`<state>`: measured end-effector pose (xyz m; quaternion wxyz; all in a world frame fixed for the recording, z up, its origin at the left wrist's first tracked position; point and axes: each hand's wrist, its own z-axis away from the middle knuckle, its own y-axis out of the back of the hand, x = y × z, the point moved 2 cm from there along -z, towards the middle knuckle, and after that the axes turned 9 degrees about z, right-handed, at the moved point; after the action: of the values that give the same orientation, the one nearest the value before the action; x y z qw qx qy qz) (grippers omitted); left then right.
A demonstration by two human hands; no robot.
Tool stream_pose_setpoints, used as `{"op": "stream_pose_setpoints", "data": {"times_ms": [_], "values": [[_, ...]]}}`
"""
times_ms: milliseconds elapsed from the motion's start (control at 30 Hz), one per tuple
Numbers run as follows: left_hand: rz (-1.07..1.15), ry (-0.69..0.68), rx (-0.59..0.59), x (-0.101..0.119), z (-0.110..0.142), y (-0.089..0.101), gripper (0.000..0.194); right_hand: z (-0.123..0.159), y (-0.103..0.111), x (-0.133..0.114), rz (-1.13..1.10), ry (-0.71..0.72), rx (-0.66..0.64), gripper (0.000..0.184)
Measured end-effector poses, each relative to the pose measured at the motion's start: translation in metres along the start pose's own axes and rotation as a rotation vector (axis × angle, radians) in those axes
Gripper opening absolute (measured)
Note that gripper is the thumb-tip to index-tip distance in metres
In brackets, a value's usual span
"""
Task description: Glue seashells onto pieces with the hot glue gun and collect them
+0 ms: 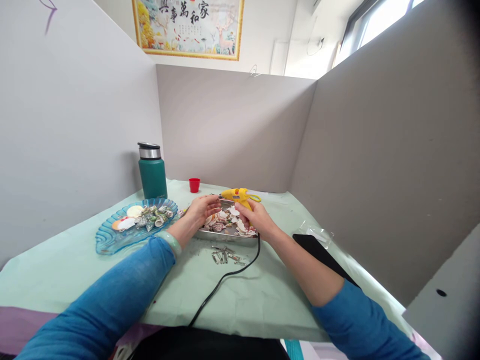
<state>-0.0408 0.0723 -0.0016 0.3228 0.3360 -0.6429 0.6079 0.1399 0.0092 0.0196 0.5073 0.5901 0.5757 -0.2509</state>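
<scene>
My right hand (253, 217) is wrapped round the grip of a yellow hot glue gun (234, 194), whose nozzle points left. A black cord (225, 276) runs from its handle down to the table's front edge. At the nozzle tip, my left hand (204, 207) is closed in a pinch, and whatever its fingers hold is hidden. Beneath both hands lies a metal tray (225, 237) of seashells (221, 218), partly covered by them. Several small silver metal clips or pins (225, 256) are scattered in front of the tray.
To the left is a blue shell-shaped dish (108, 240) with shells in it. A green bottle (153, 175) and a red cup (194, 185) stand behind. At right lie a black flat item (318, 255) and clear plastic packaging (317, 232). Grey partitions (232, 125) enclose the table.
</scene>
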Motion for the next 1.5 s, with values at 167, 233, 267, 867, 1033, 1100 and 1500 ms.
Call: {"op": "stream_pose_setpoints", "data": {"times_ms": [167,233,267,867,1033,1100,1500], "values": [[0.005,-0.012,0.017,-0.0005,-0.0018,0.0007,0.013,0.0005,-0.0005,-0.0014,0.037,-0.006,0.017,0.034],[0.005,-0.013,0.019,-0.0007,-0.0026,0.0012,0.012,0.0008,-0.0012,-0.0018,0.033,-0.002,0.003,0.034],[0.005,-0.015,0.019,-0.0007,-0.003,0.0014,0.012,0.0009,-0.0016,-0.0019,0.032,0.003,-0.002,0.034],[0.012,-0.009,0.031,-0.0006,-0.0036,0.0017,0.011,0.0005,-0.0016,-0.0028,0.074,0.014,0.021,0.034],[0.025,-0.004,0.047,-0.0009,-0.0024,0.001,0.009,0.0005,0.0006,-0.0016,0.065,-0.023,0.059,0.034],[0.022,-0.003,0.048,-0.0008,-0.0018,0.0009,0.008,0.0007,-0.0003,-0.001,0.062,-0.014,0.044,0.033],[0.03,0.008,0.062,0.0004,0.0001,-0.0017,0.006,0.0014,-0.002,-0.0036,0.088,0.006,0.03,0.03]]}}
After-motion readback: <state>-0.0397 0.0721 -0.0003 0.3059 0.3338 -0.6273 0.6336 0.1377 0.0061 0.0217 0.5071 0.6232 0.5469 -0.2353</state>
